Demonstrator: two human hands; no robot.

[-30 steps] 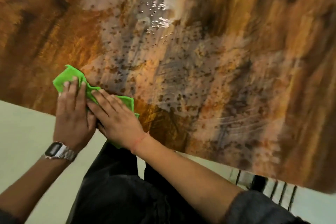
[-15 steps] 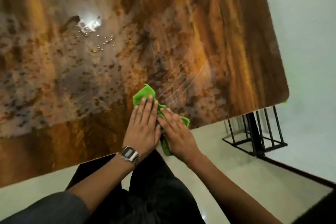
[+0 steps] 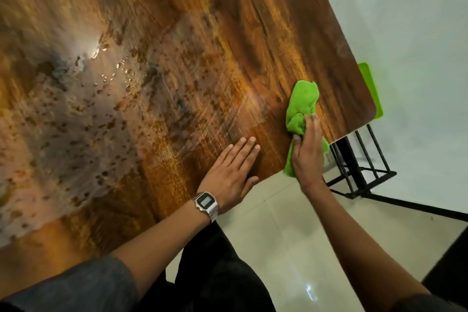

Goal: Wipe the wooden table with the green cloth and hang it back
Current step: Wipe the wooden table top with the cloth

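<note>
Near the table's [image 3: 177,33] right corner, the right hand [image 3: 307,157] presses a bunched green cloth [image 3: 302,104], fingers curled into its folds. Half a second ago both hands pushed the cloth together nearer the table's front edge; now the left hand [image 3: 231,171] has let go and lies flat and empty on the table, left of the cloth. By my reading, wiping continues; hanging is not yet begun. Wet streaks and droplets gleam on the glossy brown wood grain. The cloth looks soft and crumpled.
</note>
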